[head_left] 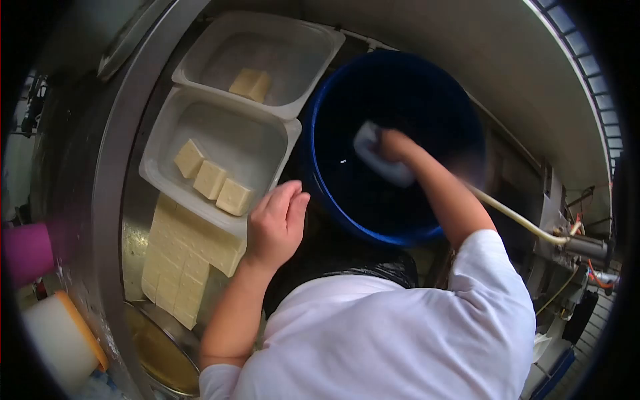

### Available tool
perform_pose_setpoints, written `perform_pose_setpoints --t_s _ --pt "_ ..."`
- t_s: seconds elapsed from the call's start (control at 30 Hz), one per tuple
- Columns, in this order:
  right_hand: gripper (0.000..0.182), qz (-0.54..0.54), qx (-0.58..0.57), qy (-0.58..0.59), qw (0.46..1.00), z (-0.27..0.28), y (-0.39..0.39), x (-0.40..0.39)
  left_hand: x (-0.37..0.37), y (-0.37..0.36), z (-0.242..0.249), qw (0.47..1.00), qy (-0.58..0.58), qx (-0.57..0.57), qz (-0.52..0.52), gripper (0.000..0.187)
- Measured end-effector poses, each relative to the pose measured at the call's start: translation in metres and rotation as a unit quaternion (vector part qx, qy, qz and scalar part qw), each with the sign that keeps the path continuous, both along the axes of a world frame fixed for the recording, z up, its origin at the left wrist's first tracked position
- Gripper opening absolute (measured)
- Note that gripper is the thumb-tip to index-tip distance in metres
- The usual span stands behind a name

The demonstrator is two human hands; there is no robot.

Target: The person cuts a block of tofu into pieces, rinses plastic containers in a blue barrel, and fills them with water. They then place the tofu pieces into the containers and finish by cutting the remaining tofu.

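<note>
Leaning over in a white shirt (pixel 400 340), we have the left hand (pixel 277 217) loosely curled beside the trays; its palm side is hidden, so we cannot tell whether it holds anything. Our right hand (pixel 395 145), blurred, grips a pale vessel (pixel 367 143) down inside the blue barrel (pixel 320 180), just to the right of the trays. Step in hand, by our reading: scooping or stirring in the barrel; contents too dark to make out, bar one small white fleck. Any lift from here calls for a firm grip, a level vessel and clearance at the rim. On the metal surface to our left: a round pan (pixel 160 353) with yellowish contents, then a slab of pale blocks (pixel 177 260) scored or cut into pieces, partly under the nearer tray (pixel 158 143). That tray bears three pale blocks (pixel 210 180); the farther tray (pixel 320 50) holds one or two more, seam unclear. Out past the counter edge, a purple container (pixel 27 253) and an orange-rimmed tub (pixel 63 340). A pale hose (pixel 510 212) runs off right to metal fittings; beyond the barrel, a plain wall (pixel 427 23), and tiles (pixel 593 73) curving along the right.
</note>
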State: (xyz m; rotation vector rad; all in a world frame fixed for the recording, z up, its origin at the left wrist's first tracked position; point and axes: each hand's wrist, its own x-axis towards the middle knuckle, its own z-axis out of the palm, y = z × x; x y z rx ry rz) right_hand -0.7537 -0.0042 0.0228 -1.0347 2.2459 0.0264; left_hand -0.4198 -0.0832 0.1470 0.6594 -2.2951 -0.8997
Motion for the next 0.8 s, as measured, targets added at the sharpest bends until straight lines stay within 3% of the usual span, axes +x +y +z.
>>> perform_pose_setpoints --t_s 0.03,0.07,0.1,0.13,0.2,0.23,0.27,0.37,0.43,0.5,0.53,0.6,0.67,0.7,0.73,0.77,0.8 --pt "0.057 0.065 0.064 0.001 0.996 -0.060 -0.001 -0.015 0.005 0.001 -0.005 0.999 -0.023 0.034 0.014 0.017" --pt "0.056 0.039 0.062 -0.027 0.997 -0.122 0.010 -0.024 0.011 0.003 -0.008 0.998 -0.031 0.046 0.028 0.016" --pt "0.053 0.068 0.126 -0.122 0.982 -0.095 0.005 -0.012 0.017 0.007 -0.012 0.997 -0.040 0.059 0.043 0.014" --pt "0.054 0.108 0.166 0.024 0.980 -0.184 0.031 -0.019 0.026 0.012 -0.015 0.991 -0.066 0.103 0.061 0.013" --pt "0.059 0.005 0.282 -0.030 0.959 -0.239 0.034 -0.010 0.045 0.021 -0.020 0.976 -0.117 0.160 0.087 0.012" --pt "0.062 -0.050 0.263 0.002 0.963 -0.259 0.043 0.003 0.055 0.024 -0.023 0.970 -0.142 0.173 0.096 0.012" --pt "0.064 -0.106 0.246 0.034 0.963 -0.269 0.051 0.019 0.063 0.029 -0.027 0.965 -0.147 0.184 0.114 0.012" --pt "0.063 -0.120 0.218 0.026 0.968 -0.281 0.046 0.044 0.083 0.039 -0.037 0.950 -0.178 0.210 0.151 0.015" --pt "0.062 -0.168 0.209 0.052 0.962 -0.295 0.032 0.069 0.087 0.047 -0.038 0.897 -0.174 0.335 0.228 0.018" --pt "0.061 -0.231 0.197 0.091 0.948 -0.297 0.011 0.084 0.086 0.051 -0.041 0.884 -0.181 0.354 0.245 0.020" --pt "0.061 -0.135 0.248 0.049 0.958 -0.294 -0.007 0.078 0.081 0.052 -0.043 0.885 -0.173 0.360 0.239 0.020" --pt "0.062 0.237 0.343 -0.080 0.906 -0.248 -0.066 0.044 0.072 0.050 -0.043 0.885 -0.165 0.365 0.236 0.019" --pt "0.063 0.336 0.313 -0.123 0.880 -0.208 -0.098 0.027 0.063 0.045 -0.043 0.909 -0.165 0.335 0.186 0.020" --pt "0.062 0.124 0.191 -0.114 0.967 -0.262 -0.064 0.031 0.060 0.042 -0.042 0.908 -0.166 0.335 0.189 0.020" --pt "0.062 -0.126 -0.058 -0.172 0.975 -0.317 -0.030 0.035 0.058 0.039 -0.041 0.914 -0.168 0.323 0.179 0.020" --pt "0.062 -0.227 -0.279 -0.194 0.913 -0.369 0.003 0.038 0.055 0.036 -0.040 0.921 -0.167 0.310 0.167 0.020" --pt "0.062 -0.226 -0.281 -0.191 0.913 -0.392 0.008 0.034 0.052 0.032 -0.038 0.925 -0.171 0.301 0.159 0.020"
